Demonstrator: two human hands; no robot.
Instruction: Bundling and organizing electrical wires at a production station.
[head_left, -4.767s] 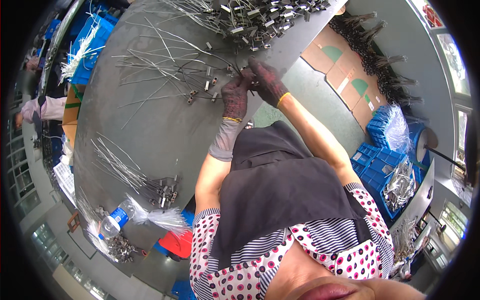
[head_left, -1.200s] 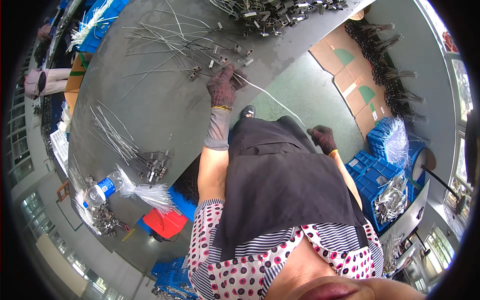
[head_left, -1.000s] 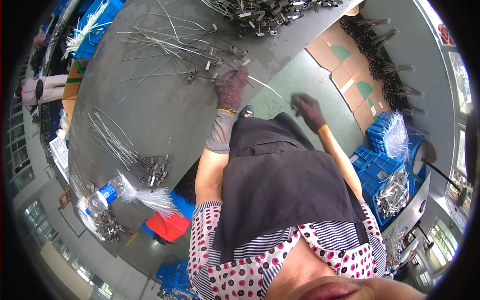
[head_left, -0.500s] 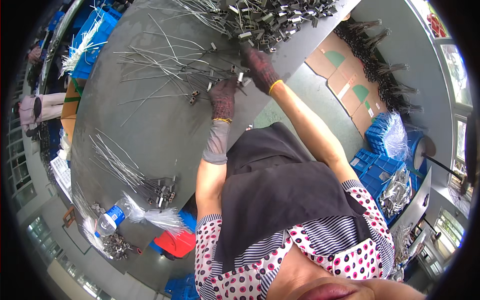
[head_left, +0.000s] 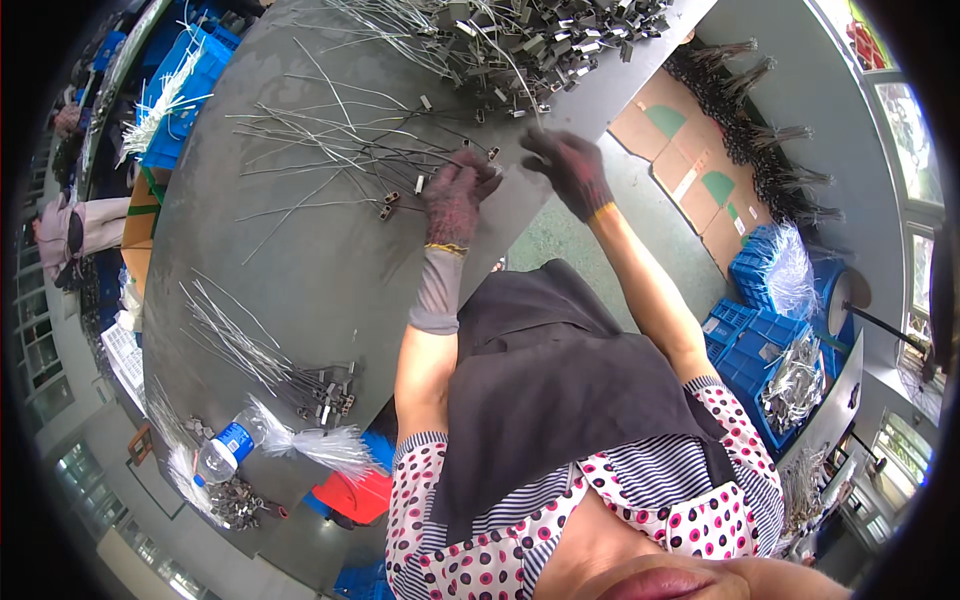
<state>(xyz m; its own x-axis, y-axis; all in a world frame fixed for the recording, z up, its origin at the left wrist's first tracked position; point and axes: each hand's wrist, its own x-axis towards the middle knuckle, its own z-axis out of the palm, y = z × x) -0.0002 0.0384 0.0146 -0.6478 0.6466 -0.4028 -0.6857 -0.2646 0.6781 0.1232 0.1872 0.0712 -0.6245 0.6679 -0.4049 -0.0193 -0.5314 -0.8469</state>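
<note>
While near table edge [head_left: 634, 84], hands [head_left: 457, 198] [head_left: 572, 172] just apart.

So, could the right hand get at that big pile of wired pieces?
Probably yes: the right hand is close to the pile, and nothing bulky seems to stand between them.

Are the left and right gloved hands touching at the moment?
Apart: the head view shows a strip of grey table between the fingertips of the left hand and the right hand.
</note>
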